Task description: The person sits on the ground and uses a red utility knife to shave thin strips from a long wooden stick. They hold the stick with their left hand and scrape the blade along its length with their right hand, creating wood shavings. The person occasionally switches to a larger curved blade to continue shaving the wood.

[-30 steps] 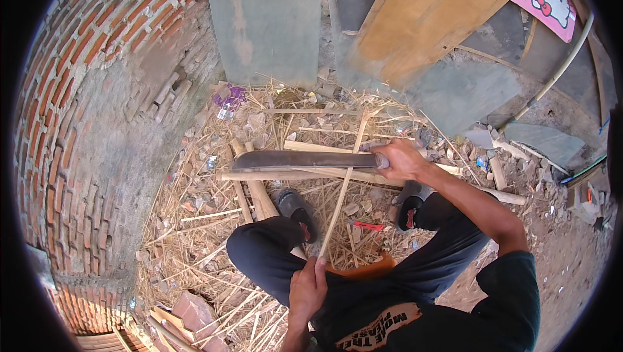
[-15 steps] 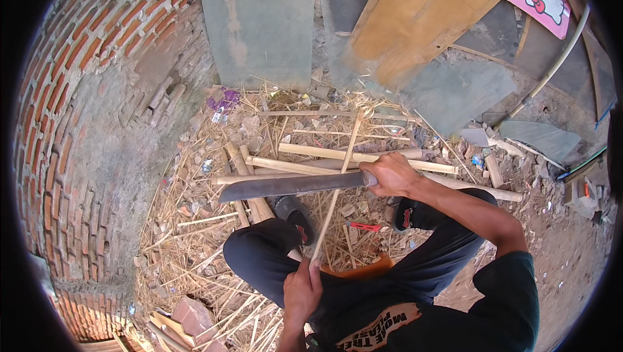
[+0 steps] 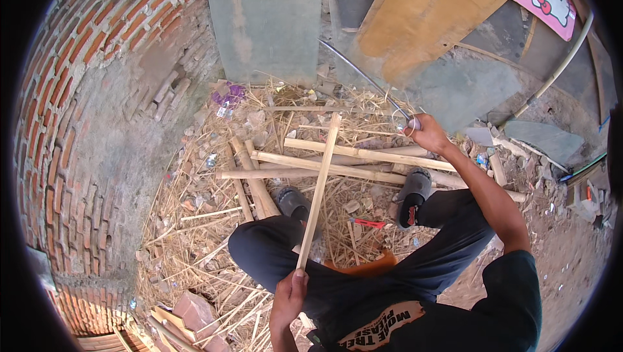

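Note:
My left hand (image 3: 289, 295) is closed round the lower end of a pale split bamboo strip (image 3: 319, 189), which points up and away from me over my left knee. Out to the right, my right hand (image 3: 426, 134) grips the handle of a machete (image 3: 366, 77). Its blade is seen nearly edge-on, slanting away to the upper left, apart from the strip. A thin curled shaving (image 3: 397, 120) shows by the handle. Beyond my feet several bamboo pieces (image 3: 363, 152) lie crossed on the ground.
Straw and shavings (image 3: 188, 222) cover the rubble. A red-handled tool (image 3: 368, 223) lies between my feet. A brick wall (image 3: 71, 157) rises at left. Grey slabs (image 3: 266, 24) and a brown board (image 3: 435, 14) lean at the back; a pale hose (image 3: 551, 66) curves at right.
The machete has swung away from across the strip, out to the far right, its blade turned edge-on. The strip has rotated, showing its wider face, and my left hand has shifted slightly left.

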A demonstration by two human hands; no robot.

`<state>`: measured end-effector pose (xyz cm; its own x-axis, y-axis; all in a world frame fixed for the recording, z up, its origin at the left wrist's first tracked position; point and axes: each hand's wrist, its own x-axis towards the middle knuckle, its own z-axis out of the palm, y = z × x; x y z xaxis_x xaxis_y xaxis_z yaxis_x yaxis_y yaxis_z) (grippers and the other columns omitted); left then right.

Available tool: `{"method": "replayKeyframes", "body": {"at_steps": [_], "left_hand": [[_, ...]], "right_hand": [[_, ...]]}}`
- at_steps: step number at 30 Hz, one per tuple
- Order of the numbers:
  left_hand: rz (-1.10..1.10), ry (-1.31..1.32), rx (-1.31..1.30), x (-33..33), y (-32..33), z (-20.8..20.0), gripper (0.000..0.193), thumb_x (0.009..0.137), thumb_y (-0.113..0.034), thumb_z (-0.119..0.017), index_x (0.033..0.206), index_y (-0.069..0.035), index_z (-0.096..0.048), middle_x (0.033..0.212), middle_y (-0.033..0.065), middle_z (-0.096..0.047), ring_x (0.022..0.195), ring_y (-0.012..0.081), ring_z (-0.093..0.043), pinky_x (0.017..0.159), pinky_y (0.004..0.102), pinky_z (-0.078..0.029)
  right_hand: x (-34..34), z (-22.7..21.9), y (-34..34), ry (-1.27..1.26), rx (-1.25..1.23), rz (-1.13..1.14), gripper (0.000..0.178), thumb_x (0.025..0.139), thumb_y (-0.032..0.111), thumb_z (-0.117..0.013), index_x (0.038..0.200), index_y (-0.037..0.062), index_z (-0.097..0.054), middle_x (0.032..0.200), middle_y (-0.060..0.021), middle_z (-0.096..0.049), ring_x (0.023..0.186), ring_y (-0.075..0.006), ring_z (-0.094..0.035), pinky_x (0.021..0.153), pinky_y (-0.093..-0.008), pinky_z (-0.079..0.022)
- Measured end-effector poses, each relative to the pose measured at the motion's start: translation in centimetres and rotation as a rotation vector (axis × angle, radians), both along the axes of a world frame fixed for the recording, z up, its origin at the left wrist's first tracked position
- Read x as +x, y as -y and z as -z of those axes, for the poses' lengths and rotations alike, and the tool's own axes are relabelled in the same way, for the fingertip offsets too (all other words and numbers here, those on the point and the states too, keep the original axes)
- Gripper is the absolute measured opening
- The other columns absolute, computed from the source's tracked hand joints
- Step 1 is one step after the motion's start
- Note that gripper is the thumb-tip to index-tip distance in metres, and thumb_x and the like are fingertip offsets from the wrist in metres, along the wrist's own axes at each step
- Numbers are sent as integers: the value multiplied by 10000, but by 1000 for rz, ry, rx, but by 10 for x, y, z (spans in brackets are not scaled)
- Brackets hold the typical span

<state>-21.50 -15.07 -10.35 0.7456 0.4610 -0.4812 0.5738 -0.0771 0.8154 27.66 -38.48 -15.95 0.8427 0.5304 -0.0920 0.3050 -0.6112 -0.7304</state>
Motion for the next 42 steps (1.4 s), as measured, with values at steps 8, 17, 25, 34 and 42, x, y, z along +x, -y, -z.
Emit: {"method": "replayKeyframes", "body": {"at_steps": [8,17,25,34,42], "left_hand": [[-85,15,-226,23,-4,-8,542,1193,-526,-413,886,-109,-573,642,-62,-409,546,59,-338,516,267,-261],[-155,70,-346,31,-14,-15,426,1214,-406,-405,1056,-49,-574,665,20,-522,535,87,-437,497,255,-356],[-75,99,-50,43,-16,-18,342,1222,-311,-390,1137,-50,-592,661,47,-600,550,94,-537,523,281,-435],[244,109,346,101,7,18,209,1162,-253,-503,1114,-65,-581,787,293,-689,803,578,-649,730,630,-503],[168,-258,647,115,-18,71,314,1157,-338,-475,1129,-57,-614,918,317,-746,944,565,-715,837,666,-563]], "right_hand": [[-30,-22,-30,190,-148,15,301,869,281,-744,991,5,-761,911,-273,-772,878,-429,-762,839,-530,-572],[2,-26,-8,-79,-599,-213,412,862,376,-738,977,-14,-803,935,-226,-794,951,-421,-778,907,-513,-609],[-14,-22,-5,-7,-995,-425,348,839,325,-707,960,20,-822,971,-192,-810,943,-384,-793,842,-514,-620],[-62,-19,-34,409,-862,-475,201,851,159,-772,1007,60,-849,1042,-161,-825,1012,-348,-808,839,-473,-647],[-53,-50,-27,376,-904,-444,226,843,182,-804,1017,45,-846,1091,-159,-824,1030,-330,-810,875,-464,-654]]}}
